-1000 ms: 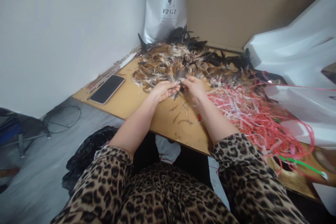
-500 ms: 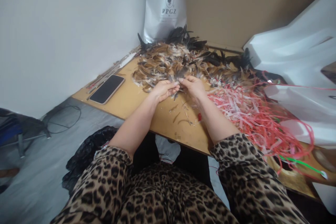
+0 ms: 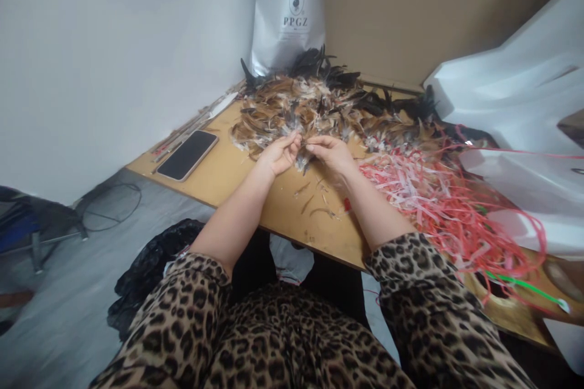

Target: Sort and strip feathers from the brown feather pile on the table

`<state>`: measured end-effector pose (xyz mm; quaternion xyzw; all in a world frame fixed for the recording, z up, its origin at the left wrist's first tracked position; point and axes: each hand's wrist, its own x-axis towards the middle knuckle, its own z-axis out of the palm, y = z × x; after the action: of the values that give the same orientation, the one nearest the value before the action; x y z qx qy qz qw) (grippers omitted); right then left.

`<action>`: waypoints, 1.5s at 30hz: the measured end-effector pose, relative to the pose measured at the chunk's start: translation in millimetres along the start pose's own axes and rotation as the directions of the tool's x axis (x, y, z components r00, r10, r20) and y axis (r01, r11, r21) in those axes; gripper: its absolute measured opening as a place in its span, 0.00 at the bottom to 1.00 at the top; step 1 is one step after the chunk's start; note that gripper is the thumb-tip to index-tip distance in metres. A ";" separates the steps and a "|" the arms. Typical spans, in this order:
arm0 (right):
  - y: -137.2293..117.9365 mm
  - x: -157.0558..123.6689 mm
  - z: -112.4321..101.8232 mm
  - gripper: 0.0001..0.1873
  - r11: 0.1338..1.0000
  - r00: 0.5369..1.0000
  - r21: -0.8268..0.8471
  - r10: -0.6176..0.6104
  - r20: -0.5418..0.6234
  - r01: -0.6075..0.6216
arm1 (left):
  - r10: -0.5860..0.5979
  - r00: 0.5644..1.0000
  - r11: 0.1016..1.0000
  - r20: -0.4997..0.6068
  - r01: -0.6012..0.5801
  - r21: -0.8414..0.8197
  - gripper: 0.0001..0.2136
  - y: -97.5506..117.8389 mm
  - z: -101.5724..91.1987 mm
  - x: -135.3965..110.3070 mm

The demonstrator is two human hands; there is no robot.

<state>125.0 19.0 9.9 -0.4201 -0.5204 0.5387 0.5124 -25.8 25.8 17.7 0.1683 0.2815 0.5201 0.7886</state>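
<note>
A big heap of brown, black and white feathers covers the far part of the wooden table. My left hand and my right hand meet at the heap's near edge. Both are closed in a pinch, fingertips close together, on a small bunch of feathers that hangs between them. A few loose feathers lie on the table just in front of my wrists.
A phone lies face up at the table's left, beside long thin sticks. A tangle of red and pink strips fills the right side. A silver bag stands behind the heap, white plastic sheeting at right. A black bag sits on the floor.
Both hands have shifted slightly up and left toward the heap, and the fingertips have drawn closer together on the feathers.
</note>
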 end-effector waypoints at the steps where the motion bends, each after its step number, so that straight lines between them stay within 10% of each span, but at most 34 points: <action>1: 1.9 -0.1 2.3 0.17 1.000 1.000 -0.002 -0.005 -0.025 0.005 | -0.007 1.000 1.000 0.002 0.007 0.002 0.08 -0.5 0.0 -0.1; 26: -19.7 -1.1 -3.3 0.12 0.990 0.993 -0.134 -0.053 -0.102 0.039 | 0.114 0.992 0.894 0.058 -0.128 0.430 0.06 -12.2 -0.4 3.2; 30: -29.3 -4.0 -14.6 0.13 0.977 0.996 -0.212 0.015 0.083 0.003 | 0.187 0.982 0.902 -0.015 -0.166 0.398 0.06 -7.7 -0.8 4.6; 34: -40.7 -9.7 -25.6 0.14 0.902 0.891 -0.426 0.246 0.382 -0.066 | 0.206 0.978 0.912 -0.032 -0.181 0.367 0.08 -5.8 -0.7 4.5; 40: -32.7 -3.5 -21.6 0.16 0.928 0.996 -0.372 0.024 0.089 0.011 | 0.184 0.981 0.855 0.060 -0.190 0.483 0.08 -11.2 -1.3 4.0; 45: -24.2 1.2 -17.1 0.16 0.948 0.997 -0.309 -0.081 -0.013 0.073 | 0.161 0.979 0.772 0.125 -0.204 0.602 0.07 -16.0 3.2 -0.1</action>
<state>144.5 20.8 32.2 -0.4812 -0.6075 0.4248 0.4679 -12.2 19.3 11.3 0.4579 0.3906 0.4690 0.6463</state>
